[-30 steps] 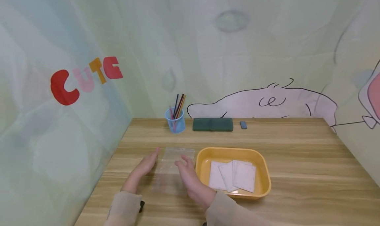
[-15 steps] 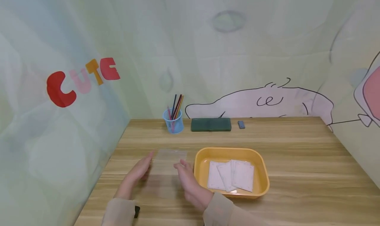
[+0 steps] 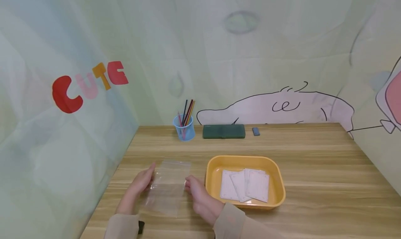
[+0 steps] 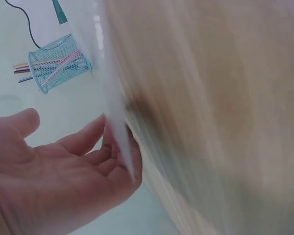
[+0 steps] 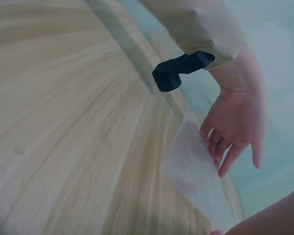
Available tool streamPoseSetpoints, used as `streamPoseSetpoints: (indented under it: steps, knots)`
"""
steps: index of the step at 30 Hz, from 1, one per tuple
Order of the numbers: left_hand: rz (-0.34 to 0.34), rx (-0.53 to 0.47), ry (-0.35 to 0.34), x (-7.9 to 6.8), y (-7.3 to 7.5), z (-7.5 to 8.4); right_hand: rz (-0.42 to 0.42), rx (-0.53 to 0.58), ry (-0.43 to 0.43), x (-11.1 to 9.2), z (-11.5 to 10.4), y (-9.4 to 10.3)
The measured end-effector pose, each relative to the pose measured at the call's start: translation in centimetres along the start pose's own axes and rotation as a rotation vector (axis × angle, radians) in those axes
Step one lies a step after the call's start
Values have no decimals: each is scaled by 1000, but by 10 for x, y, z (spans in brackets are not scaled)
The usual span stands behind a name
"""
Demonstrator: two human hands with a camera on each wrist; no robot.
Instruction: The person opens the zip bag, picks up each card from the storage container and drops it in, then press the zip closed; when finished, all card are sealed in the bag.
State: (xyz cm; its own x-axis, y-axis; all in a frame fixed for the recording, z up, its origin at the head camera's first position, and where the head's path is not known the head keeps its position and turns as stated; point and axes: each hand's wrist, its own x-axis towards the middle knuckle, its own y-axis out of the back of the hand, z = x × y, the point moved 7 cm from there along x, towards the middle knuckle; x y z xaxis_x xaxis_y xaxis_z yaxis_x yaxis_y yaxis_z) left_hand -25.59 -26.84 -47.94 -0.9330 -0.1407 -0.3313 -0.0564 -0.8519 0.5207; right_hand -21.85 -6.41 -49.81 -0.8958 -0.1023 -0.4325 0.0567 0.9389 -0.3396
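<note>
A clear plastic zip bag [image 3: 169, 188] is stretched between my two hands over the wooden table, its zip strip at the far end. My left hand [image 3: 142, 179] is at the bag's left edge. In the left wrist view, the fingers of this hand [image 4: 78, 171] touch the bag's edge while the thumb stands apart. My right hand [image 3: 200, 195] pinches the bag's right edge, thumb uppermost. The right wrist view has the bag [image 5: 196, 171] tilted, with only a fingertip of the right hand visible at the bottom. I see nothing inside the bag.
A yellow tray [image 3: 277, 197] with several white cards [image 3: 258, 186] stands just right of my right hand. At the back are a blue mesh cup [image 3: 187, 131] of pencils, a dark green case [image 3: 223, 131] and a small blue-grey block [image 3: 256, 131]. A printed curtain surrounds the table.
The bag has moved left and toward me. Both hands have shifted with it, and the right fingers have closed in on its right edge. The tray and cards have stayed in place.
</note>
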Motion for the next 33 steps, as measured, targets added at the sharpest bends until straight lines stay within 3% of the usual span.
streamPoseSetpoints:
  steps: [7,11,18,26,33]
  knots:
    - [54,22,-10,-3,4,-4,-30,36,-10,-1,6,-1]
    - [91,-28,-16,-7,6,-4,-71,53,-7,-1,7,-4]
    - [166,-156,-44,-17,9,6,-176,-116,91,-10,-4,-14]
    - [99,-308,-203,-34,-3,43,-216,-191,259,-33,-43,-8]
    - [112,-414,-312,-57,-23,78,-246,-250,320,-52,-84,16]
